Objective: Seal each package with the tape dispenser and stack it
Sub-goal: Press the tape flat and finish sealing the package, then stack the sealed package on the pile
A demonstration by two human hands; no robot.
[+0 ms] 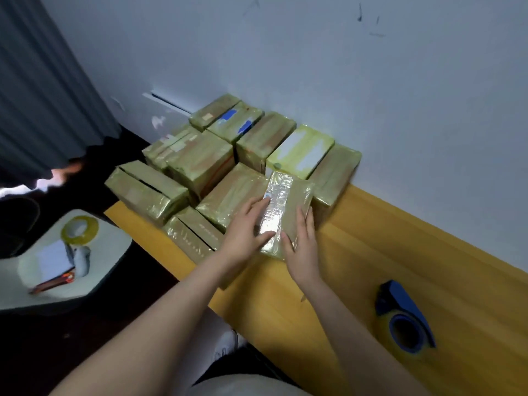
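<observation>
A small tape-wrapped package (285,204) lies on top of other wrapped packages at the near edge of the pile. My left hand (247,230) lies flat on its left side with fingers straight, and my right hand (301,244) presses against its right side and near end. A blue tape dispenser (405,315) with a roll in it lies apart on the yellow table (371,252), to the right of my right forearm. Neither hand touches it.
Several taped packages (228,155) are stacked against the white wall at the table's far left end. A low white stool (94,261) to the left carries a yellowish tape roll (80,230) and small items. A grey curtain hangs at the far left.
</observation>
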